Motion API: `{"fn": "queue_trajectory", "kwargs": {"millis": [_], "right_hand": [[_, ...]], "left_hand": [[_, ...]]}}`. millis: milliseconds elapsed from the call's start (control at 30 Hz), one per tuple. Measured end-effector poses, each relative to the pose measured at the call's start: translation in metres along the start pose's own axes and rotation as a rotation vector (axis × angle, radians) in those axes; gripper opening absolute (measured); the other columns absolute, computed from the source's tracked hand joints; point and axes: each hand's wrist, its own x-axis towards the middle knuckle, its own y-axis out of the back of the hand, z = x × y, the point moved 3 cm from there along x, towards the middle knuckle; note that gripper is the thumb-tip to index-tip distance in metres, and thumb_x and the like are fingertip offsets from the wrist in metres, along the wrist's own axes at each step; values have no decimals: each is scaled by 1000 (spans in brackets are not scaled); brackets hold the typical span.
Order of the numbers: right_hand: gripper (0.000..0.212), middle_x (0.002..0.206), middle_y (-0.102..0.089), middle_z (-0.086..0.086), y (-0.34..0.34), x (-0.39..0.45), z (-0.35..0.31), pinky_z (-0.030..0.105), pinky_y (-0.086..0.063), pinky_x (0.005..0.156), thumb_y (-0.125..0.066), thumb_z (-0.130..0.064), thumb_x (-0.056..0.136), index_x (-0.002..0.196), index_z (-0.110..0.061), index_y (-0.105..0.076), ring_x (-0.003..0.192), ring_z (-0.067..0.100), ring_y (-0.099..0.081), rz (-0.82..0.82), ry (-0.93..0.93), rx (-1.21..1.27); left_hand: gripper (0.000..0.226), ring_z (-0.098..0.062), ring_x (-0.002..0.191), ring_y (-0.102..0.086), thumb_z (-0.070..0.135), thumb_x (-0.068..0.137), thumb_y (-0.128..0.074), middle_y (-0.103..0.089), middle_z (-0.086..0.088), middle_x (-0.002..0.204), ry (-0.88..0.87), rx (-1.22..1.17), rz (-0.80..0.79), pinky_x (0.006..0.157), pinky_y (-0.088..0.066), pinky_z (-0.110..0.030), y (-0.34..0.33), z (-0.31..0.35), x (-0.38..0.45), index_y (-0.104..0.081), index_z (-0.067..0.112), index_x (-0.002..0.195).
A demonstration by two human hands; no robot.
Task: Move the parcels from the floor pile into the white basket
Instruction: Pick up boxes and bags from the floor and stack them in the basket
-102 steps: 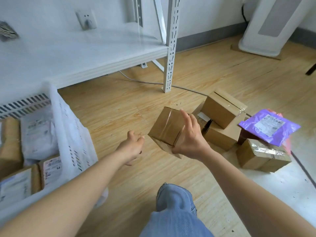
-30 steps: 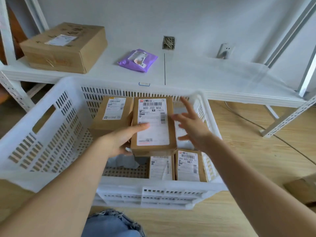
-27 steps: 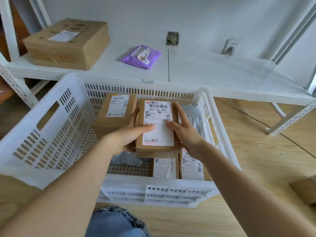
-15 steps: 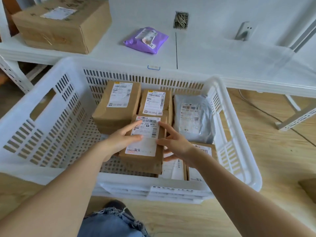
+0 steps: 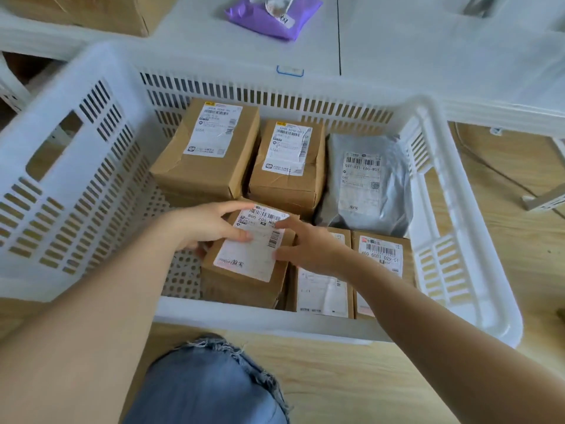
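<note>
The white basket (image 5: 61,194) stands on the wooden floor in front of me. Inside it, near the front wall, a brown parcel box (image 5: 244,283) with a white barcode label sits on the basket's floor. My left hand (image 5: 201,224) holds its left side, thumb on the label and index finger along the far edge. My right hand (image 5: 308,246) rests on the box's right edge with fairly straight fingers. Two brown boxes (image 5: 208,154) (image 5: 287,166) and a grey bag (image 5: 367,185) fill the back row. Two more labelled boxes (image 5: 382,255) stand at the front right.
A low white shelf (image 5: 428,56) runs behind the basket, carrying a purple bag (image 5: 275,16) and a large cardboard box (image 5: 107,10). My knee in jeans (image 5: 208,384) is just before the basket's front wall. The basket's perforated floor (image 5: 180,270) shows at the front left.
I carried the box from the floor pile to the basket and lowered it with both hands. In the last half second it settled at the front and my head moved closer.
</note>
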Motion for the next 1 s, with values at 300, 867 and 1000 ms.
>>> {"fn": "queue_trajectory", "kwargs": {"millis": [300,867,1000], "right_hand": [[41,119,-39,2,3,19,7,40,-27,95,-59,-46,80,120,-38,-56,114,25,-28,57,189,-579],[40,156,-10,-8,-1,13,26,58,18,106,-39,-47,92,131,-41,-45,142,26,15,-104,231,-689],[35,153,-21,-7,24,-21,27,55,8,111,-44,-41,92,126,-38,-51,144,22,4,20,239,-631]], "left_hand": [[82,-25,90,-61,20,80,-70,-52,-6,112,109,325,-42,59,-55,-36,-24,3,37,-14,44,136],[64,-23,122,-45,12,90,-51,-34,-9,144,193,983,-274,89,-43,-28,-51,0,44,-22,21,146],[49,-22,123,-44,10,92,-44,-36,-5,144,143,948,-183,93,-41,-29,-42,19,22,-38,21,139]]}}
